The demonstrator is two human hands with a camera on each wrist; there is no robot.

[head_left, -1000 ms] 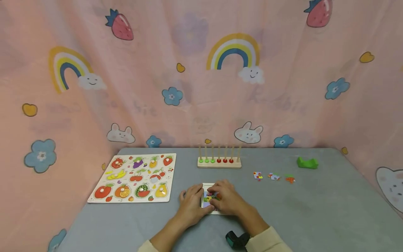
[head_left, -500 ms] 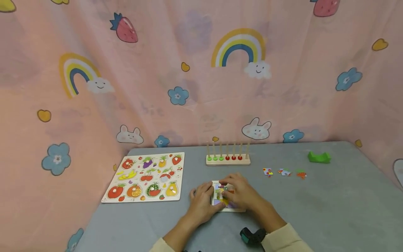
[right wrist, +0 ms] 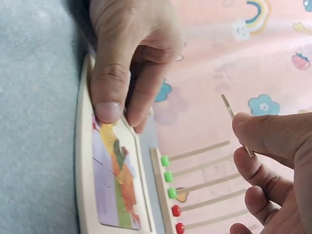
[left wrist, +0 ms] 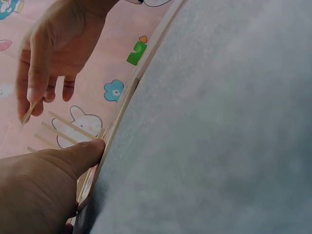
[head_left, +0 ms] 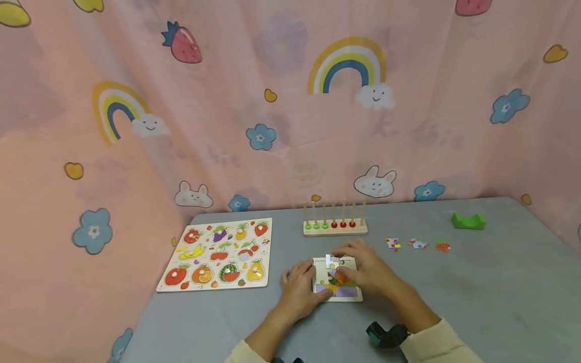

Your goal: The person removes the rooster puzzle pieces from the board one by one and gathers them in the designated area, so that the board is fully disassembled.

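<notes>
Pinching a thin, seemingly pale puzzle piece (head_left: 332, 261) right-handed.

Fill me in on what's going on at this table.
A person is working on a small jigsaw in a wooden tray. The left hand holds the tray at its left side, while the right hand pinches a puzzle piece raised off it. The tray is only partly filled, and three loose pieces lie on the table to the right.

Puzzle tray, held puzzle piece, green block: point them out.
Puzzle tray (right wrist: 85, 165), right wrist view, on its rim.
Held puzzle piece (head_left: 332, 261), head view, visible face.
Green block (head_left: 468, 223), head view, below its notch.
</notes>
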